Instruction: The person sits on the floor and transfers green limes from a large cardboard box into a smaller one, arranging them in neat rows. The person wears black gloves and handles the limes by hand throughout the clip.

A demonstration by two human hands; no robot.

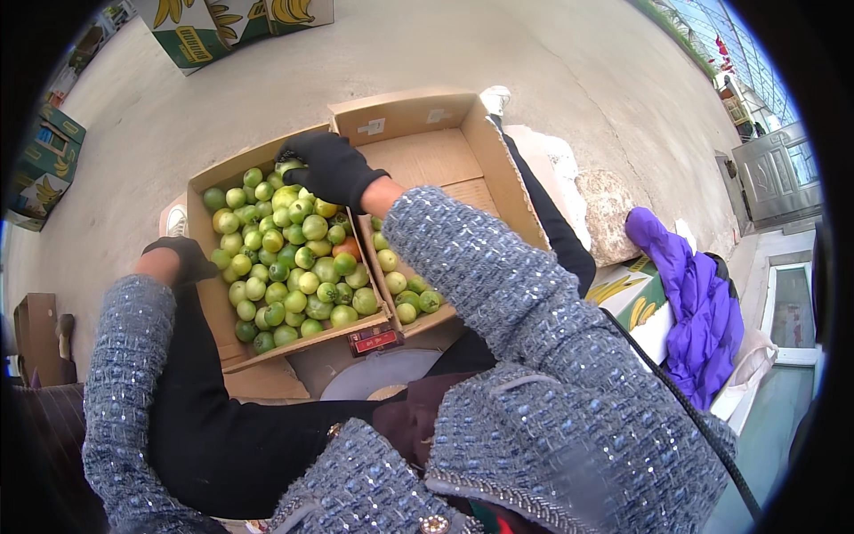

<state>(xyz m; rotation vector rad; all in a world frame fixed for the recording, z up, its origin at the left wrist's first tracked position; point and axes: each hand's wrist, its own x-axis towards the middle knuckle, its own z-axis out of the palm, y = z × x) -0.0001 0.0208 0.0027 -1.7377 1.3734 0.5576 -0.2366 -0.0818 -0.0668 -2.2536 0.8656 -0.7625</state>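
A cardboard box (216, 345) of mostly green tomatoes (294, 231), with an orange-red one among them, lies between my legs. Beside it on the right is a second box (425, 160), with several green tomatoes at its near end. My right hand (329, 173), in a black glove, reaches over the far end of the full box, fingers curled on a pale green tomato. My left hand (187, 262), also gloved in black, is at that box's left side, beside the tomatoes; its fingers are hard to make out.
Banana-printed cartons stand far ahead (222, 36) and at left (49, 169). At right are a pale stone (605, 214), a purple garment (694, 338) over another carton (627, 298), and a metal door (778, 173). A brown box (36, 329) stands lower left.
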